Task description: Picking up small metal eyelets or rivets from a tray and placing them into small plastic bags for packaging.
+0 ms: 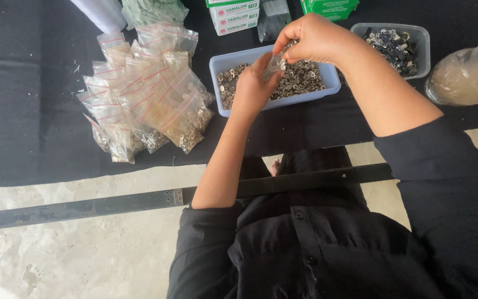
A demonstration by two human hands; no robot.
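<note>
below, black cloth table (pixel 23 111), pale concrete floor (pixel 84 254), both hands (pixel 283 61) pinching small clear bag (pixel 275 65) over blue tray (pixel 327 83)

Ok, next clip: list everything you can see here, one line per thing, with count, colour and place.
blue tray: one, pale blue, centre of the black cloth, full of small metal rings.
metal rings: too many to count, silver, inside the blue tray.
filled bags: a pile, count unclear, clear with red zip strips, left of the tray.
clear tub: one, transparent, right of the tray, holding dark metal parts.
plastic jar: one, clear, lying at the far right.
boxes: a few, white and green, top edge.
black cloth: one, covers the work surface.
metal bar: one, dark, below the cloth.
small bag: one, clear, between both hands.
left hand: holds the small bag from below.
right hand: pinches at its top.
</note>
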